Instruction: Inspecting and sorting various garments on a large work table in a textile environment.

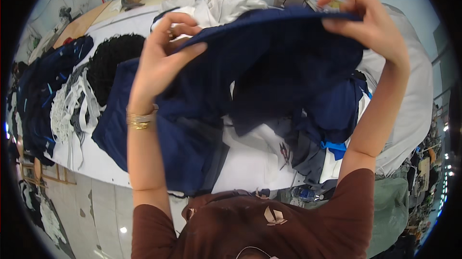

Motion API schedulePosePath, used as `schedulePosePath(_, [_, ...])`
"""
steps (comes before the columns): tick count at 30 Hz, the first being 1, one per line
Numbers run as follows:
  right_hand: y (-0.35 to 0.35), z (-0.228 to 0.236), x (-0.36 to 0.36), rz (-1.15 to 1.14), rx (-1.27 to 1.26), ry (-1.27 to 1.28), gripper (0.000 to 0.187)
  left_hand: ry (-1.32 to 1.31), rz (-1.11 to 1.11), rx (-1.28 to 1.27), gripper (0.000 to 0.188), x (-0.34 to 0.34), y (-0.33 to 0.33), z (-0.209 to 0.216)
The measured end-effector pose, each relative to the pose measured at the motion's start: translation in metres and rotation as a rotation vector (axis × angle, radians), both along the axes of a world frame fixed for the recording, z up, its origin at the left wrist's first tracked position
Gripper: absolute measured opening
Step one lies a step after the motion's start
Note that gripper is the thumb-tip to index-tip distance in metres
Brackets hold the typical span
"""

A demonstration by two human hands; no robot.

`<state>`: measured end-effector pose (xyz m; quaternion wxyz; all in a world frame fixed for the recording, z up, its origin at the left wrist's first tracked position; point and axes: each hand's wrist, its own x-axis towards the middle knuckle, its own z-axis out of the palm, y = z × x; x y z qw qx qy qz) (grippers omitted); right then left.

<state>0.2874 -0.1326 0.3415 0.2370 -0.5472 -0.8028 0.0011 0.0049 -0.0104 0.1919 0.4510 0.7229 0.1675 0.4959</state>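
Raised above the table, a navy blue garment stretches between my two hands by its upper edge. My left hand pinches that edge between thumb and fingers on the left, gold bracelets at its wrist. At the other end my right hand grips the same edge, its fingers a little blurred. The cloth hangs down in dark folds; its exact kind cannot be made out. Below my left forearm, navy cloth lies over the front of the white table; whether it joins the held garment is unclear.
Small thread snips lie on the table. Navy garments are heaped at right, beside a large grey sack. White cloth sits behind. To the left are black strips, white strips and a dark garment pile.
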Motion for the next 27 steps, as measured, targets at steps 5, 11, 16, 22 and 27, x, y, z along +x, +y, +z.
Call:
schedulePosePath(5, [0.024,-0.113,0.01,0.109,-0.506,0.171,0.04,0.135,-0.238,-0.237,0.023,-0.055,-0.016,-0.055])
schedulePosePath(11, [0.036,-0.262,-0.015,0.057,-0.731,0.539,0.025,0.258,-0.251,-0.429,0.018,-0.079,-0.024,-0.16])
schedulePosePath(16, [0.051,-0.371,-0.059,-0.227,0.012,-0.112,0.025,0.905,0.2,-0.201,0.046,-0.064,-0.034,-0.206])
schedulePosePath(22, [0.01,-0.385,-0.153,-0.246,-0.513,0.021,0.032,1.254,0.495,0.105,0.066,-0.062,-0.081,-0.207])
schedulePosePath(27, [-0.009,-0.437,-0.137,-0.172,-0.517,0.373,0.027,1.147,0.771,0.294,0.042,-0.054,-0.103,-0.192])
